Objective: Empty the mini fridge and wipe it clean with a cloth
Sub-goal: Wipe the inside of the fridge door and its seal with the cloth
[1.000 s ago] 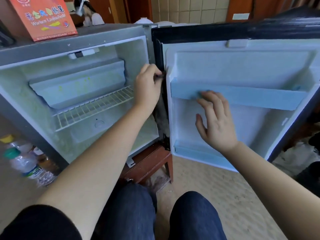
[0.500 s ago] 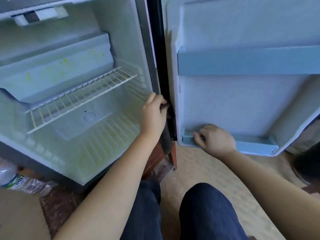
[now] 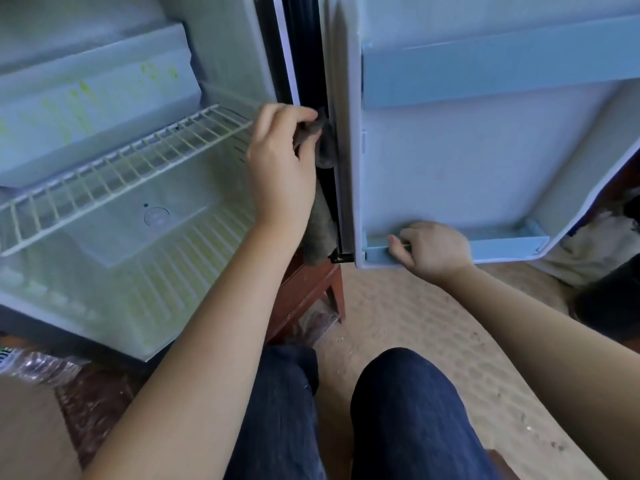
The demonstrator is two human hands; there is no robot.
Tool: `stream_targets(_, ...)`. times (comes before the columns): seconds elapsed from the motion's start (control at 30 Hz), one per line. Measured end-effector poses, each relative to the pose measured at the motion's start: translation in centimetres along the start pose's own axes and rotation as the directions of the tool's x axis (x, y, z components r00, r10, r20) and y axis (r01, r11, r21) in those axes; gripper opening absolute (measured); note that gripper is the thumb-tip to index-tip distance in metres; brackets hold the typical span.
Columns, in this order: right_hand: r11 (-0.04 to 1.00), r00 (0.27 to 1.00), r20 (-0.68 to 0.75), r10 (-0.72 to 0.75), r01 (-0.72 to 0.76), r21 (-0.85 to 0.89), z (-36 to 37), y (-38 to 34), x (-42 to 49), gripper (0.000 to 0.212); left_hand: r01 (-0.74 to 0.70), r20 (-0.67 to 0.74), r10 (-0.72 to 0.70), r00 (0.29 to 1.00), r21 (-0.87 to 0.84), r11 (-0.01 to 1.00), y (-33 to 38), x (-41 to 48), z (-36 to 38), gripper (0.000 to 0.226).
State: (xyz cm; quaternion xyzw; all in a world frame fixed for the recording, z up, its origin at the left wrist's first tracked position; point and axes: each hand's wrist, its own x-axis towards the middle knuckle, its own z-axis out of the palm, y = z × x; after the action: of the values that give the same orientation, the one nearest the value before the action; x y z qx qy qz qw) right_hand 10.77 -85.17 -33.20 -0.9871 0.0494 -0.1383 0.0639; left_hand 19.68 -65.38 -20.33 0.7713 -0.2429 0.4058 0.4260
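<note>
"Grey cloth (image 3: 320,216), where is it?"

"At the hinge edge of the mini fridge (image 3: 221,64). The left hand (image 3: 280,161) has its fingers curled round the top of it and presses it into the dark door seal (image 3: 308,46) between cabinet and door (image 3: 467,161). The rest hangs down the gap to the bottom corner, just above the wooden stand (image 3: 304,292)."

"And the right hand (image 3: 433,247)?"

"Clamped on the front lip of the bottom door shelf (image 3: 502,245), near the door's lower hinge-side corner, fingers hooked over it. I'd say it is steadying the door wide open."

"So which step is this?"

"The wiping, by my reading. Emptying looks done: plastic bottles (image 3: 34,365) lie on the floor off the fridge's front left corner. The seal is the part in hand."

"What next, then?"

"Probably a run down the seal to the bottom hinge, with the cloth bunched tight enough to reach into the fold. That calls for firm sideways pressure, and for the right hand to brace so the door doesn't swing. After that, the yellow-green stains (image 3: 79,95) on the sloped back panel above the wire shelf (image 3: 121,174) want attention. They look dried on, so I'd expect scrubbing rather than a light pass."

"Anything you can't make out?"

"Whether the cloth is damp, and how far into the seal it reaches. The hand hides that."
</note>
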Motion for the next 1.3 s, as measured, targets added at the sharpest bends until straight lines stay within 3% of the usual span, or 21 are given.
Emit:
stream_targets(0.13,1.0,0.999,-0.036,0.006,-0.005,0.022,0.5,0.1,0.0,0.06,0.066,0.055,-0.067,0.996,0.021,0.998,-1.6,-3.8,1.3,0.011)
stream_targets(0.43,1.0,0.999,-0.023,0.026,-0.026,0.001,0.1,-0.4,-0.1,0.054,0.0,0.268,-0.042,0.963,0.154,0.988,-2.8,-8.3,2.2,0.017)
stream_targets(0.73,0.998,0.998,-0.021,0.065,-0.065,-0.025,0.4,-1.1,-0.7,0.053,-0.044,0.112,0.036,0.993,0.071,0.997,-0.8,-3.9,1.8,0.009)
stream_targets(0.97,0.998,0.997,-0.052,0.055,-0.055,-0.01,0.5,-0.9,-0.3,0.06,-0.018,0.392,-0.051,0.919,0.17,0.985,-4.9,-12.2,3.9,0.012)
stream_targets(1.07,0.999,0.997,-0.068,0.037,-0.037,-0.004,0.7,-0.5,-0.3,0.062,0.041,0.447,-0.125,0.886,0.194,0.98,-5.5,-14.3,4.6,0.015)
stream_targets(1.2,1.0,0.997,-0.078,0.024,-0.024,-0.001,0.9,-0.2,-0.2,0.063,0.037,0.414,-0.097,0.905,0.152,0.988,-5.1,-13.1,3.8,0.011)
stream_targets(1.3,1.0,0.996,-0.089,0.017,-0.018,-0.007,1.0,0.0,0.0,0.061,-0.001,0.234,-0.019,0.972,0.086,0.996,-3.9,-9.4,3.2,0.007)
